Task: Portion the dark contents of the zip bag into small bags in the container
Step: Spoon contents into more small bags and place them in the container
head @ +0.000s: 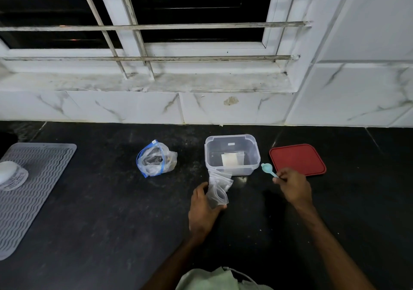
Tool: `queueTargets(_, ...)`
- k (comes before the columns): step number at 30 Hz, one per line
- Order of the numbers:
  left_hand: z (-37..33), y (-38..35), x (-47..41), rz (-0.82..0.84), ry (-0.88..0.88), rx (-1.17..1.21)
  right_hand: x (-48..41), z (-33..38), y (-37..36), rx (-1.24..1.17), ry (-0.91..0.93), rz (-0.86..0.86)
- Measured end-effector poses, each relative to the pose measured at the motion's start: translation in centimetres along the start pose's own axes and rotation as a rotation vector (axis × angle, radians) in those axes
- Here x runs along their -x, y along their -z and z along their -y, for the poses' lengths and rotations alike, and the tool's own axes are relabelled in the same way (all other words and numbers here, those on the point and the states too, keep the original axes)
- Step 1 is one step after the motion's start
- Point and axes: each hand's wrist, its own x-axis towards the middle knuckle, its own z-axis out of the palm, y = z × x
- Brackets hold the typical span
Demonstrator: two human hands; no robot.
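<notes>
Black stone counter [111,211] carried everything; a grey ribbed rubber mat [33,189] lay at its left edge, well apart from the work; a red square plastic lid [299,158] lay flat just right of the clear rectangular plastic container [257,153], which stood open with a white flat packet [229,159] on its floor; the crumpled clear zip bag with the blue seal [156,159], dark contents inside, sat on the counter left of the container, touched by neither hand. The left hand [202,211] gripped a bunch of small clear zip pouches [218,190] between thumb and curled fingers, just in front of the container; the right hand [293,186] pinched the handle of a small teal plastic spoon [268,169], its bowl near the container's right corner. Judged from this, the step was preparation, with no portion yet scooped; the next move would call for separating one pouch, spreading its mouth, and opening the big bag for the spoon.
</notes>
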Motion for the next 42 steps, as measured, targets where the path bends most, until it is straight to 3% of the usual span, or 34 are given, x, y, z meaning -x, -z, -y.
queueTargets(4, 0.0, 0.0, -0.4, -0.062, -0.009, -0.029, 0.7, 0.6, 0.5, -0.076, -0.021, -0.062)
queueTargets(10, -0.7, -0.6, -1.2, -0.188, 0.071, 0.185, 1.8, 1.8, 1.0, -0.14, -0.004, -0.132)
queueTargets(17, 0.0, -1.9, -2.9, -0.16, 0.189, 0.324, 2.4, 3.0, 0.9, -0.144, 0.03, -0.132)
queueTargets(30, -0.3, -1.3, -0.7, -0.239, 0.107, 0.162, -0.5, 5.1, 1.1, -0.238, 0.164, -0.139)
queueTargets(42, 0.4, -0.8, 0.3, -0.143, 0.054, -0.007, 0.1, 5.5, -0.4, -0.247, 0.163, -0.086)
